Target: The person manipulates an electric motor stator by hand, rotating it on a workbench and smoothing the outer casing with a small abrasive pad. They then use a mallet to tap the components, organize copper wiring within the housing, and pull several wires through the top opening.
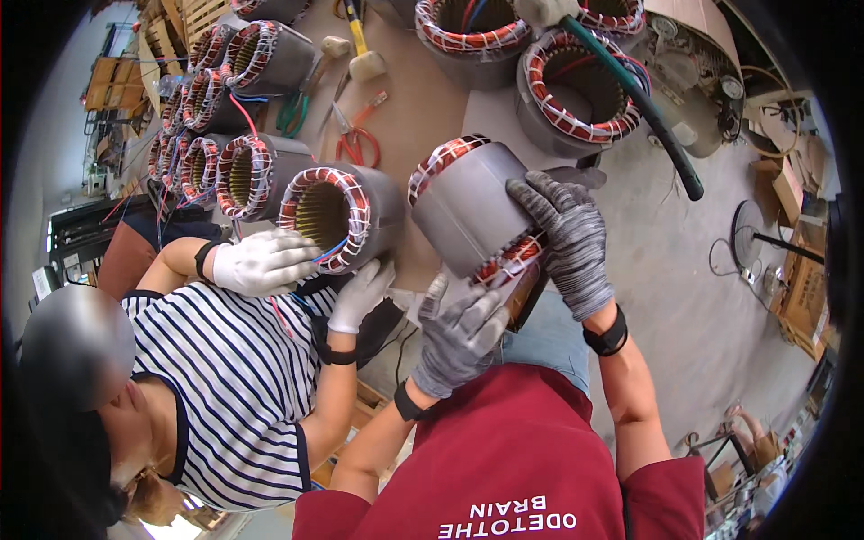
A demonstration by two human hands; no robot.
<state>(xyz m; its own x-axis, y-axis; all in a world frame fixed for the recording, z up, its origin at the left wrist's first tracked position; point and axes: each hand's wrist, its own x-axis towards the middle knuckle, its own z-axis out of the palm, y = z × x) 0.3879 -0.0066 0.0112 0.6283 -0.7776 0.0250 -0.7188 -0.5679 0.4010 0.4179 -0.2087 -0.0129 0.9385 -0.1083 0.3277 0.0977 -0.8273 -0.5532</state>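
Observation:
A grey motor stator (470,209) lies tilted in front of me, with red-brown copper windings laced in white at both ends. My right hand (573,236), in a grey striped glove, grips its right side, fingers bent over the housing. My left hand (461,335), in a matching glove, is just below the near winding (511,261), thumb and fingers apart. Its fingertips reach the winding's edge; whether they press on it I cannot tell. To the left, a co-worker's white-gloved hands (265,263) rest at another stator (382,214) with a blue wire.
More stators (236,175) stand in rows at the left, with larger ones (576,94) at the far right. Red-handled scissors (358,144), green-handled scissors (292,115) and a yellow-handled mallet (364,63) lie on the table (409,108). A green-and-black-handled mallet (630,90) overhangs the right edge.

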